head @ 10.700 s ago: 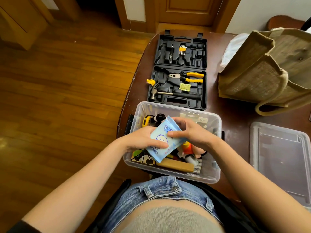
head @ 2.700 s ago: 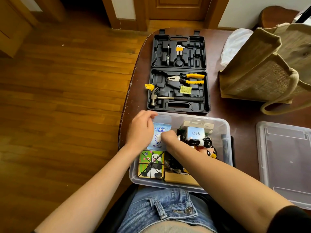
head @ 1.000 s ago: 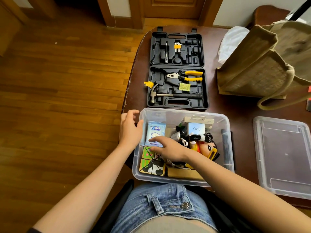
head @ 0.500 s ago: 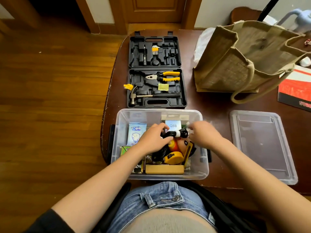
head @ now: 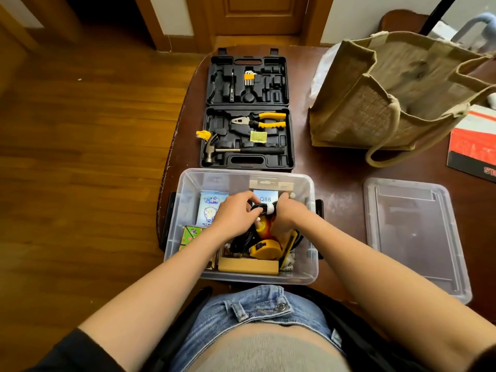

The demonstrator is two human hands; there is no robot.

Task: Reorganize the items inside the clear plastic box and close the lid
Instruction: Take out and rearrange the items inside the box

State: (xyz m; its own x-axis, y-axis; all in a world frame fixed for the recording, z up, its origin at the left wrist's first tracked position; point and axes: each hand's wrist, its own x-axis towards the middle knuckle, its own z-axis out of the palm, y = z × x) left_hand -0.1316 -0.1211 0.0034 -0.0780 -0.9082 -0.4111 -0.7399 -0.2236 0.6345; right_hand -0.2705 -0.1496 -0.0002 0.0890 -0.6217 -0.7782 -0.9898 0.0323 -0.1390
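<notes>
- Clear plastic box (head: 188,189) sat at near desk (head: 341,183) edge, directly before the person; both hands were inside it, mid-box.
- Lid (head: 413,237) lay flat on the desk, right of the box, well apart (right hand nearer).
- Left hand (head: 236,214) and right hand (head: 288,212), fingers curled, gripped a coiled black cable (head: 261,208) with white tie, running left-right between them.
</notes>
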